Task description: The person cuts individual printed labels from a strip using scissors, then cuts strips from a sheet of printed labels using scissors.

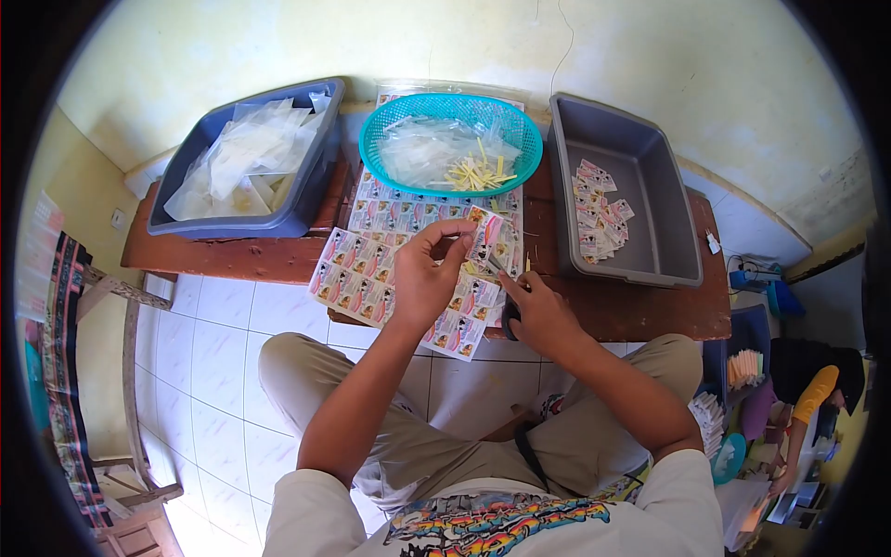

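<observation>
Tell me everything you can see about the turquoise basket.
The basket is turquoise and apparently plastic, with openwork walls and a wide, rounded mouth facing up. Clear plastic pieces fill much of it; thin yellow strips lie at its near right. It appears to rest on printed sheets on the bench, between the left bin and the right bin. The left hand and right hand are both clear of it. Its base is hidden.

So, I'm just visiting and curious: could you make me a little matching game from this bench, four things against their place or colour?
1. scissors
2. oval basket
3. pale sheets
4. small printed piece

A. in the bin on the left
B. held in the left hand
C. turquoise
D. held in the right hand

Pairs: 1-D, 2-C, 3-A, 4-B
</observation>
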Motion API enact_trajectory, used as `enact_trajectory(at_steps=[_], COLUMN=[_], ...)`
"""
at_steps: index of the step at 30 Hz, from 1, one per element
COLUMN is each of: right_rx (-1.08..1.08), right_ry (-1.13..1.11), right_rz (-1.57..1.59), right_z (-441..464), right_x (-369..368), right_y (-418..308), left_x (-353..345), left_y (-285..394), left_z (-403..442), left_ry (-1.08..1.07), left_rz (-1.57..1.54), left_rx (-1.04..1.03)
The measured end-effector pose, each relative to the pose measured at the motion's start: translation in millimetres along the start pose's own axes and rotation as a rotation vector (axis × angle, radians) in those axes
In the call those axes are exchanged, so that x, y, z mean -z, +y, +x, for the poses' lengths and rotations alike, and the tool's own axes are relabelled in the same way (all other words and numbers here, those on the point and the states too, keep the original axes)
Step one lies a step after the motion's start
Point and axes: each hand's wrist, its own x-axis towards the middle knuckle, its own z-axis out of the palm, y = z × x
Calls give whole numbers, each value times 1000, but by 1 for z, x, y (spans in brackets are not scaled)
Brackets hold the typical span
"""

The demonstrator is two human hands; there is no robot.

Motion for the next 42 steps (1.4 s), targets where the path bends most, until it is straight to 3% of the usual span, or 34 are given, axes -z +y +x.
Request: enact_trajectory(at_steps=[19,22,24,27,34,40,42], right_rx=[54,79,209,151,97,-23,-59], right_ry=[-17,23,244,411,422,230,213], right_rz=[-106,-13,236,501,652,676,786], right_z=[2,8,16,24,37,40,41], right_x=[7,24,37,58,61,62,60], right_y=[3,2,0,-17,-17,-16,-15], left_x=[-1,-1,0,1,3,5,6], left_y=[-2,-6,-7,-5,4,18,23], left_z=[2,3,3,3,3,4,6], left_ry=[-45,-47,-68,-91,-186,-209,-247], left_rz=[39,19,46,81,198,273,387], left_rx=[33,41,30,44,13,12,-150])
